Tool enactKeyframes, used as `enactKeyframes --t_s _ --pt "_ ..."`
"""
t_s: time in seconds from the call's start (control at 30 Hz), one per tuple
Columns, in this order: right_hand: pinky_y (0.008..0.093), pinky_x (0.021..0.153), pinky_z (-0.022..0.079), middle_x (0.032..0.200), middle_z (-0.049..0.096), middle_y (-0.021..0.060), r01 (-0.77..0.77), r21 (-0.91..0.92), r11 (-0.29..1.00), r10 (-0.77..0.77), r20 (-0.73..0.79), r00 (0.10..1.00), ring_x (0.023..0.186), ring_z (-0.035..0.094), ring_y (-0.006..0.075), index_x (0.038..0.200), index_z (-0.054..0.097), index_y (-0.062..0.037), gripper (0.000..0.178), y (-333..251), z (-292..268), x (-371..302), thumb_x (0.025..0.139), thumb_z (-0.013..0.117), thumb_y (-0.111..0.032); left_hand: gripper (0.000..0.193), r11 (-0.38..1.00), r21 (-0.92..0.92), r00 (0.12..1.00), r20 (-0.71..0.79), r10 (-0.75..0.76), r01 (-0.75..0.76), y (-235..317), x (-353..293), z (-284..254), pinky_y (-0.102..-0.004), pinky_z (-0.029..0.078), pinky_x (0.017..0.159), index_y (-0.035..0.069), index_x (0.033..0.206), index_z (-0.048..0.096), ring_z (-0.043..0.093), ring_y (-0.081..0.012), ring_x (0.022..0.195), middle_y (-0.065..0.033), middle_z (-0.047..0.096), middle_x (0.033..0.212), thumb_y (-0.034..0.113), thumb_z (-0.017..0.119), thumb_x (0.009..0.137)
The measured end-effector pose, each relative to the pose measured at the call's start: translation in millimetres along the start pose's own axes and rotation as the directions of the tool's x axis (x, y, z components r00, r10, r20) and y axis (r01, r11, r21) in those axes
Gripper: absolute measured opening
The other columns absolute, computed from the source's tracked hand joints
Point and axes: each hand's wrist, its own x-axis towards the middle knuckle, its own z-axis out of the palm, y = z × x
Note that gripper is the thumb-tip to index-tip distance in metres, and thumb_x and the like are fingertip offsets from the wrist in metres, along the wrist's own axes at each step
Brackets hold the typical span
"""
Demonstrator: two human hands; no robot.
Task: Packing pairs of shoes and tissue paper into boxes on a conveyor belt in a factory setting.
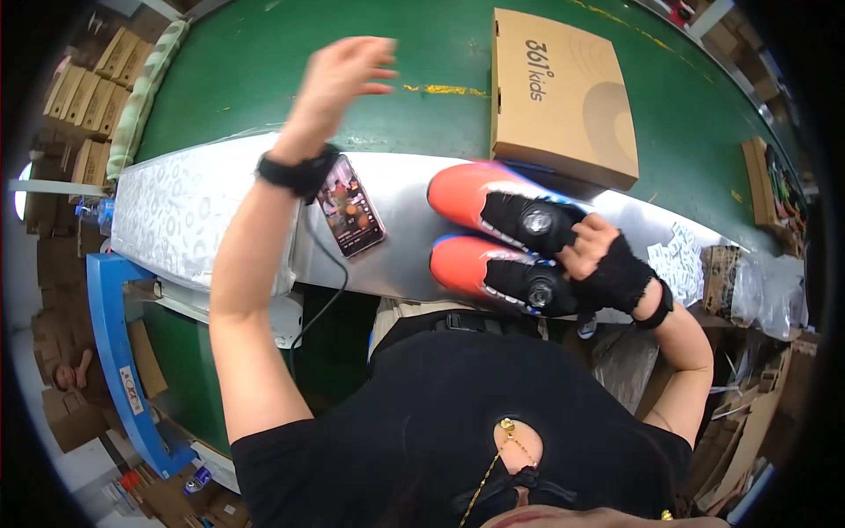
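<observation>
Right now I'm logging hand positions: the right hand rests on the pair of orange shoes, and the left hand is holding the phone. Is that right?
Not quite. The head view shows the left hand raised, open and empty above the green belt; the phone lies on the metal ledge. The right hand does rest on the orange shoes.

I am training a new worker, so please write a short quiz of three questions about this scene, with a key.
1. True or false: the right hand rests on the shoes.
2. What lies on the steel ledge beside the shoes? A) a phone B) a brush C) a cup
3. Fill in: the cardboard box lies on the ____ belt.

Key
1. True; the gloved hand touches the black upper parts of the orange pair.
2. A; the phone lies below the raised left hand, which holds nothing.
3. Green.
</observation>
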Motion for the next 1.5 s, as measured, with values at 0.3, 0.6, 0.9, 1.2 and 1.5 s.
enactKeyframes --t_s 0.3,0.6,0.9,1.2,1.5 --pt "0.034 0.077 0.046 0.088 0.061 0.0133 -0.492 0.58 0.649 0.618 -0.025 0.786 0.085 0.059 0.0277 0.085 0.06 -0.0035 0.019 28 -38 21 0.065 0.062 -0.003 0.038 0.976 0.187 0.982 0.127 -0.139 0.114 -128 55 158 -0.0287 0.044 0.053 0.0 0.093 0.062 0.055 -0.0149 0.061 -0.006 0.059 0.076 0.033 0.064 0.073" --pt "0.0353 0.093 0.037 0.124 0.043 0.0178 -0.63 0.186 0.754 0.642 -0.413 0.646 0.113 0.043 0.0324 0.128 0.035 -0.008 0.075 114 33 3 0.059 0.065 -0.004 0.069 0.961 -0.276 0.996 0.09 0.013 0.012 -27 47 181 -0.0355 0.044 0.083 -0.009 0.109 0.046 0.055 -0.0325 0.097 -0.0249 0.056 0.103 0.046 0.062 0.07" --pt "0.0388 0.092 0.037 0.115 0.053 0.0091 0.113 0.993 -0.047 0.999 0.049 -0.017 0.109 0.048 0.0193 0.11 0.054 -0.0104 0.032 165 9 -166 0.084 0.051 -0.028 0.064 0.951 0.291 0.928 0.313 -0.201 0.107 -79 31 114 -0.0373 0.051 0.056 -0.01 0.126 0.02 0.059 -0.0329 0.058 -0.026 0.057 0.088 0.018 0.05 0.077" --pt "0.0384 0.088 0.036 0.107 0.053 0.0246 -0.953 -0.296 0.057 0.99 -0.107 0.093 0.102 0.05 0.0335 0.115 0.05 0.0018 0.05 80 79 -242 0.084 0.05 -0.038 0.061 0.947 0.143 0.95 0.17 0.262 -0.287 -93 0 134 -0.0399 0.048 0.064 -0.008 0.128 0.02 0.058 -0.0348 0.073 -0.0265 0.053 0.086 0.009 0.049 0.077" --pt "0.037 0.076 0.041 0.094 0.057 0.0185 -0.951 -0.305 0.04 0.973 -0.206 0.107 0.088 0.054 0.0294 0.101 0.055 -0.0013 0.031 61 95 -223 0.083 0.05 -0.026 0.042 0.943 0.252 0.952 0.267 0.15 -0.219 -78 -40 114 -0.0408 0.046 0.068 -0.007 0.114 0.04 0.054 -0.0372 0.075 -0.0235 0.045 0.089 0.008 0.054 0.078"
